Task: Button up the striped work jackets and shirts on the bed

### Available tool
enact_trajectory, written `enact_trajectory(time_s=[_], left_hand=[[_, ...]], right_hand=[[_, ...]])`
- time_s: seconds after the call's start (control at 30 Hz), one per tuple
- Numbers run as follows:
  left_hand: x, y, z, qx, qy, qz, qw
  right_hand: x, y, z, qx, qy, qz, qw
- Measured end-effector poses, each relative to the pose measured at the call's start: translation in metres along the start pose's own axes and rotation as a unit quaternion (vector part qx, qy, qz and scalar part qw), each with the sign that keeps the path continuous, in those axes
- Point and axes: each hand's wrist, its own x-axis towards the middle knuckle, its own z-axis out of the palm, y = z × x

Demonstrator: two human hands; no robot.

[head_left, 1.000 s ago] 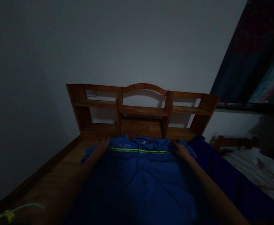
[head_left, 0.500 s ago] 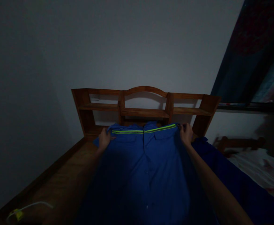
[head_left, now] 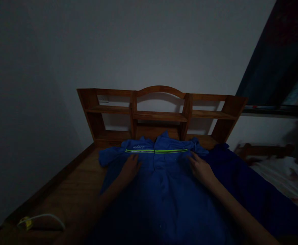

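Note:
A blue work shirt (head_left: pixel 161 190) lies spread front up on the wooden bed, its collar toward the headboard. White letters and a yellow-green stripe run across its chest. My left hand (head_left: pixel 130 167) is over the left side of the chest, just below the stripe, fingers stretched out and holding nothing. On the right side, my right hand (head_left: pixel 201 168) is over the shirt near the stripe's end, its fingers apart. Whether either hand touches the cloth is hard to tell in the dim light. The lower part of the shirt fades into shadow.
A wooden headboard (head_left: pixel 160 116) with open shelves stands against the wall. Darker blue cloth (head_left: pixel 240 183) lies to the right of the shirt. A white cable with a yellow piece (head_left: pixel 26 223) rests at lower left. Beyond, at right, is pale bedding (head_left: pixel 281 177).
Both hands have let go of the shirt's shoulders and moved down and inward. The shirt has settled flatter, its sleeves and chest letters now showing.

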Motion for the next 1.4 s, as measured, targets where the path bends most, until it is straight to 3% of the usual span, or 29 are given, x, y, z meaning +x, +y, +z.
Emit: enact_trajectory(time_s=[0.07,0.17,0.3,0.4,0.5,0.83,0.93,1.07,1.13,1.23,1.4], left_hand=[[-0.027,0.040,-0.008,-0.064,-0.048,0.056,0.995],[-0.070,0.091,-0.006,-0.147,-0.116,0.077,0.979],[-0.104,0.120,0.019,-0.158,-0.097,0.016,0.983],[-0.105,0.121,0.033,-0.144,-0.041,-0.055,0.987],[-0.095,0.116,0.039,-0.166,-0.029,-0.102,0.980],[-0.090,0.099,0.049,-0.268,-0.039,-0.140,0.952],[-0.091,0.095,0.045,-0.317,-0.022,-0.170,0.933],[-0.089,0.094,0.039,-0.440,-0.036,-0.207,0.873],[-0.088,0.097,0.038,-0.478,-0.045,-0.214,0.851],[-0.087,0.104,0.042,-0.488,-0.042,-0.192,0.851],[-0.089,0.110,0.047,-0.475,-0.025,-0.165,0.864]], right_hand=[[-0.030,-0.040,-0.022,0.072,-0.013,-0.045,0.996],[-0.073,-0.097,-0.036,0.181,-0.059,-0.097,0.977],[-0.097,-0.135,-0.013,0.244,-0.088,-0.073,0.963],[-0.091,-0.141,0.013,0.242,-0.074,-0.025,0.967],[-0.085,-0.142,0.030,0.234,-0.045,0.006,0.971],[-0.083,-0.153,0.046,0.221,-0.008,0.057,0.974],[-0.080,-0.146,0.047,0.318,0.005,0.071,0.945],[-0.076,-0.132,0.045,0.493,0.016,0.083,0.866],[-0.076,-0.128,0.043,0.536,0.009,0.084,0.840],[-0.076,-0.131,0.040,0.553,-0.006,0.064,0.831],[-0.075,-0.140,0.036,0.531,0.000,0.044,0.846]])
